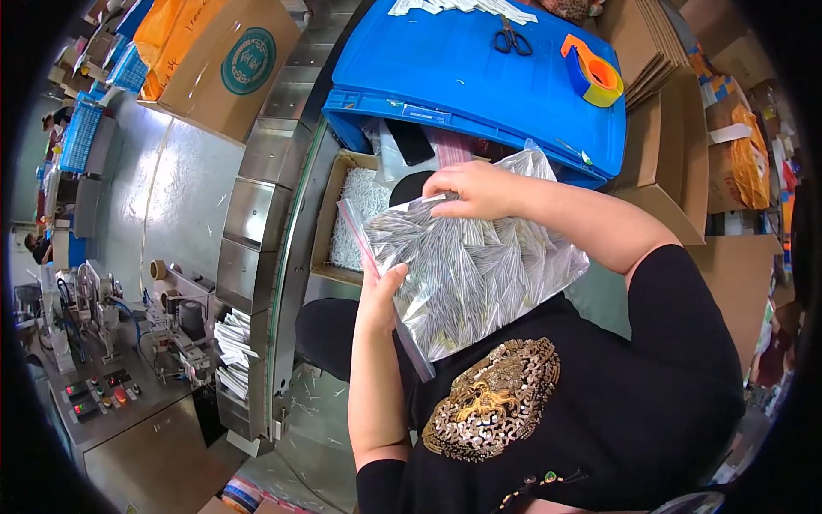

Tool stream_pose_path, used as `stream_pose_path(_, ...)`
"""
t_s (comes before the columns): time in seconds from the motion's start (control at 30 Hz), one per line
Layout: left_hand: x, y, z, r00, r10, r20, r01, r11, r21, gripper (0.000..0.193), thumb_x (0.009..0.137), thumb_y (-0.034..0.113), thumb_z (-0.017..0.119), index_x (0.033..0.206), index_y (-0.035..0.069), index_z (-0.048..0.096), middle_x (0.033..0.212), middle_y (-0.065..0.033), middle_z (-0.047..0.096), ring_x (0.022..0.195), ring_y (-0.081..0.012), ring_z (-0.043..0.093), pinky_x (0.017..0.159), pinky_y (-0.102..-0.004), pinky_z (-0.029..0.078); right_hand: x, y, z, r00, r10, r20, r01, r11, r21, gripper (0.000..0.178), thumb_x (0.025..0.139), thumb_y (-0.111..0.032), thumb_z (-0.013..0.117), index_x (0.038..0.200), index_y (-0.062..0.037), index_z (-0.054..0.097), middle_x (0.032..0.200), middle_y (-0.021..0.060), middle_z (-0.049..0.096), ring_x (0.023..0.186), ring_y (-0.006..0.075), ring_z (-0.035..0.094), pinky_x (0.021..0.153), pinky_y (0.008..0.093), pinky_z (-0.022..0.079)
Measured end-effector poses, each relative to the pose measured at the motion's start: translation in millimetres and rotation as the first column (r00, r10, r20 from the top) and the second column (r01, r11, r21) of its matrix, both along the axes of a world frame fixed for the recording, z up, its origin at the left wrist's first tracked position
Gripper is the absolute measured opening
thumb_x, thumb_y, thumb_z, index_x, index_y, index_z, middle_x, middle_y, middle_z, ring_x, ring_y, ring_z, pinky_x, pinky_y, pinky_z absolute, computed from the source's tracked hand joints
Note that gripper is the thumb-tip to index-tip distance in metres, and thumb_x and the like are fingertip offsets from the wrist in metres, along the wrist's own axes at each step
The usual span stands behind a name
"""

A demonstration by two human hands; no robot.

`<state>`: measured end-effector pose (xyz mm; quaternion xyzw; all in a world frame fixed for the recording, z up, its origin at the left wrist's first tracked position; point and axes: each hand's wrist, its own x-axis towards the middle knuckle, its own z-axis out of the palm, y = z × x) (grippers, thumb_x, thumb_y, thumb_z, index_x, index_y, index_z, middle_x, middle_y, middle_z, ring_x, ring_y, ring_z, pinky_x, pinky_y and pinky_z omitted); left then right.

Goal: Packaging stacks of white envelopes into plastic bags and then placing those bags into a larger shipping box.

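Observation:
A clear plastic zip bag (479, 265) with a pink-red strip along its left edge lies tilted across my lap and front. It is packed with many thin, silvery, needle-like pieces whose exact kind I cannot make out. My left hand (378, 295) grips the bag's left edge, thumb on top and the other fingers beneath. From the right, my right hand (471, 192) reaches over the bag, its bent fingers and thumb closed at the far edge. Just beyond, an open cardboard box (324, 224) holds many small white pieces (364, 201).
A blue plastic bin (479, 77) stands ahead, carrying scissors (511, 38) and a tape dispenser (592, 73). Left runs a metal conveyor (257, 210) with white strips (234, 351); beyond is a machine (111, 377). Cardboard boxes (668, 154) crowd the right. A dark phone (411, 142) lies beneath the bin's edge.

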<state>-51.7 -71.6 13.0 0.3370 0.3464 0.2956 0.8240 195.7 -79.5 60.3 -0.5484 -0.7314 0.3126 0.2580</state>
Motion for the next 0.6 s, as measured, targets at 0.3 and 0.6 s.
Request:
stream_pose_path(0.3, 3, 0, 6, 0.999, -0.020, -0.044, 0.022, 0.999, 0.046, 0.079, 0.069, 0.014, 0.063, 0.137, 0.002, 0.023, 0.130, -0.0111, 0.041, 0.120, -0.0222, 0.039, 0.102, -0.0346, 0.028, 0, -6, -9, 1.000, 0.007, -0.015, -0.005, 0.989, 0.147, 0.015, 0.084, -0.021, 0.056, 0.085, -0.0059, 0.057, 0.079, 0.0110, 0.059, 0.077, 0.0311, 0.058, 0.067, 0.0384, 0.046)
stream_pose_path(0.6, 3, 1, 3, 0.997, 0.002, -0.075, 0.002, 0.998, 0.056, 0.082, 0.070, 0.018, 0.065, 0.137, 0.002, 0.022, 0.132, -0.0110, 0.039, 0.121, -0.0220, 0.038, 0.102, -0.0354, 0.028, 15, 15, -1, 0.997, 0.028, -0.076, -0.041, 0.984, -0.172, 0.013, 0.081, -0.014, 0.057, 0.090, -0.0043, 0.057, 0.084, 0.0098, 0.061, 0.079, 0.0223, 0.060, 0.069, 0.0332, 0.046)
